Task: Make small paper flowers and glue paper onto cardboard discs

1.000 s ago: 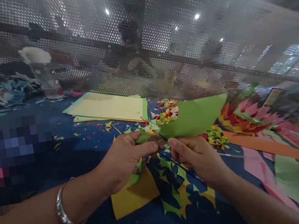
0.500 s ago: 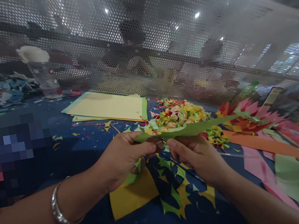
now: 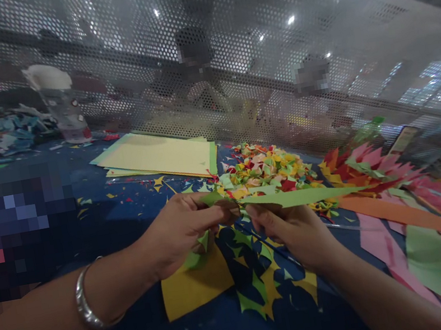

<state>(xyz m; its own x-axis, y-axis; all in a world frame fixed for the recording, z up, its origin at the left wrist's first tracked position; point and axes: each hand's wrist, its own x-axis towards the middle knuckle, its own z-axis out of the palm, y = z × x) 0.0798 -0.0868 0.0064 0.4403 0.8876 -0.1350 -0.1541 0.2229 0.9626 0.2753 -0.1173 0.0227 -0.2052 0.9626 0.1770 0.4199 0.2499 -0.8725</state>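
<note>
Together, two hands (image 3: 183, 231) (image 3: 294, 229) (one bangle (image 3: 83, 303)) pinch green paper (image 3: 303, 196).

Papercraft workspace: paper scraps (image 3: 266, 167), perforated partition (image 3: 119, 52)

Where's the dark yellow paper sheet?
In the head view, the dark yellow paper sheet lies left of centre, below the left hand, beside green and yellow scraps.

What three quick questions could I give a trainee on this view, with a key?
1. What colour is the paper pinched in the left hand: A pink, B green, C blue?
2. True or false: the pale yellow stack lies farther from the person than the mustard sheet.
3. Fill in: the silver bracelet is worn on the person's ___ side.

Key: 1 B; 2 true; 3 left.
</note>
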